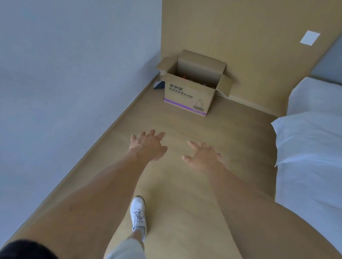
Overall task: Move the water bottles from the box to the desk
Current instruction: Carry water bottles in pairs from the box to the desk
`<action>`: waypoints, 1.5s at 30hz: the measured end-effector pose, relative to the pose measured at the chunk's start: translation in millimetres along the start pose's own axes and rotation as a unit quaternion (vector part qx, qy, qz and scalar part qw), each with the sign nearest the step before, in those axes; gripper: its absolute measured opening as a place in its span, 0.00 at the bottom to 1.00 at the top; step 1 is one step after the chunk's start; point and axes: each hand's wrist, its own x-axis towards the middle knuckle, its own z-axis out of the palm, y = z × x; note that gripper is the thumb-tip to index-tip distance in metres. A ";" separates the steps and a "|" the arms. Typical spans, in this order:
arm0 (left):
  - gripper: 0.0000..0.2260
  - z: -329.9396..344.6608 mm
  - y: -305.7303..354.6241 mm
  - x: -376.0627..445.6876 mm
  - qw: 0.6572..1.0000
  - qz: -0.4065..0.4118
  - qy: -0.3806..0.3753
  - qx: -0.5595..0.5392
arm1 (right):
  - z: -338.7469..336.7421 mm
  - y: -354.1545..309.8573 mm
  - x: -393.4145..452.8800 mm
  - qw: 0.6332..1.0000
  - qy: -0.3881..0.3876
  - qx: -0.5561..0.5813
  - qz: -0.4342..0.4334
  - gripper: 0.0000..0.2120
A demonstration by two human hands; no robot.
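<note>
An open cardboard box [188, 94] with printed text and a purple stripe stands on the floor in the far corner, its flaps up. Dark caps of bottles [198, 81] just show inside it; the bottles themselves are mostly hidden by the front wall. Both my arms stretch forward over the floor, well short of the box. My left hand [149, 146] has its fingers spread and holds nothing. My right hand [202, 158] is likewise spread and holds nothing. No desk is in view.
A grey wall runs along the left. A bed [326, 158] with white bedding and pillows fills the right. A wood-coloured floor strip [189, 188] leads to the box. My foot in a white shoe [138, 213] is on it. A small dark object [158, 85] lies left of the box.
</note>
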 end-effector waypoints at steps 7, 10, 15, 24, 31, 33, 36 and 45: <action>0.25 -63.0 -11.9 165.9 0.998 0.059 -0.009 -0.028 | -76.4 -16.3 131.7 0.998 -0.006 0.005 0.058 0.33; 0.24 -95.1 -19.7 228.2 0.997 0.072 -0.005 -0.029 | -111.6 -29.0 182.8 0.997 0.005 0.019 0.071 0.33; 0.24 -136.2 -21.7 311.0 0.995 0.102 -0.001 -0.022 | -145.9 -35.9 253.4 0.994 0.014 0.057 0.096 0.33; 0.24 -185.1 -18.8 467.1 0.993 0.119 0.005 -0.002 | -193.6 -35.3 409.4 0.992 0.011 0.084 0.094 0.33; 0.22 -246.9 -17.2 616.8 0.996 0.082 0.018 0.005 | -255.3 -30.2 564.4 0.991 -0.005 0.110 0.073 0.32; 0.25 -264.7 -14.4 652.7 0.997 0.080 0.018 0.002 | -273.8 -27.2 599.9 0.992 -0.011 0.102 0.071 0.31; 0.27 -287.2 -8.5 703.6 0.997 0.074 0.010 -0.011 | -298.6 -21.1 649.5 0.994 -0.015 0.086 0.072 0.32; 0.26 -286.6 13.4 831.6 0.995 0.076 -0.053 -0.024 | -323.3 15.0 752.9 0.988 -0.055 0.097 0.103 0.33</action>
